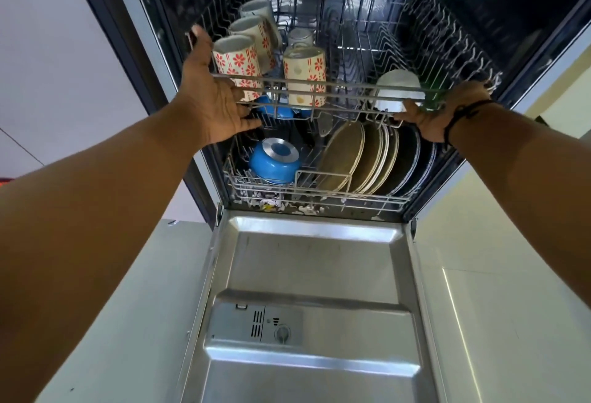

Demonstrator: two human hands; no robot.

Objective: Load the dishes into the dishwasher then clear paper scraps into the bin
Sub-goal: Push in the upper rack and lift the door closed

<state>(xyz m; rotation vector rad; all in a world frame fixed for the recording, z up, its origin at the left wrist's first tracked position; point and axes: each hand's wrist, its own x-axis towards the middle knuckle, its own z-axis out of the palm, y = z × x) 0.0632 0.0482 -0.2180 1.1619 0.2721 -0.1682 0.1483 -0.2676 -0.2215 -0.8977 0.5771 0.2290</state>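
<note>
The dishwasher stands open with its steel door (313, 262) folded down. The upper rack (345, 94) carries several flowered mugs (303, 79), a white bowl (398, 89) and a green glass (430, 95). Below it, the lower rack (319, 193) holds several plates (361, 159) on edge and a blue pot (275, 159). My left hand (212, 99) presses flat on the upper rack's left front corner, fingers straight. My right hand (444, 115) holds the right front corner, thumb under the rail and fingers bent over it. Paper scraps (275, 204) lie at the tub's front lip.
A second blue pot (275, 110) shows under the upper rack. The detergent dispenser (256, 326) sits in the lowered door. Pale floor lies either side of the door, and a light cabinet panel (48, 51) is to the left.
</note>
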